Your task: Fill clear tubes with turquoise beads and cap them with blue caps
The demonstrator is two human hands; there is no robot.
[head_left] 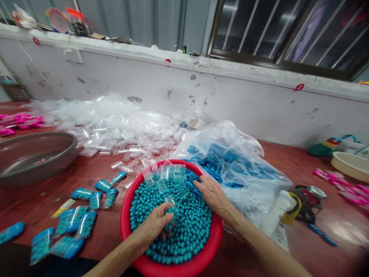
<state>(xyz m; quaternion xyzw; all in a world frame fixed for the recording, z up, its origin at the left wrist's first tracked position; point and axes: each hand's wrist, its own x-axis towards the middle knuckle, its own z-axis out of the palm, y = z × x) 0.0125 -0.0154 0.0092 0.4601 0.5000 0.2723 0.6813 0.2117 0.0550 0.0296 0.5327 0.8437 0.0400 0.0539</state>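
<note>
A red basin (125, 215) in front of me holds a mass of round teal beads (190, 227). My left hand (158, 220) is inside it, fingers curled round a small clear plastic case (170, 200) with teal beads in it. Several clear cases (165, 172) lie on the beads at the far rim. A small pile of blue caps (190, 177) sits at the basin's far right. My right hand (211, 192) reaches over the right rim, its bent fingertips closed at these caps. Its fingers partly hide the cap there.
Capped bead-filled cases (86, 225) lie on the red table (98, 165) at left, by a grey basin (67, 148). Empty clear cases (109, 123) are heaped behind. A plastic bag (245, 154) of blue caps stands beyond the basin. A tape dispenser (292, 207) is at right.
</note>
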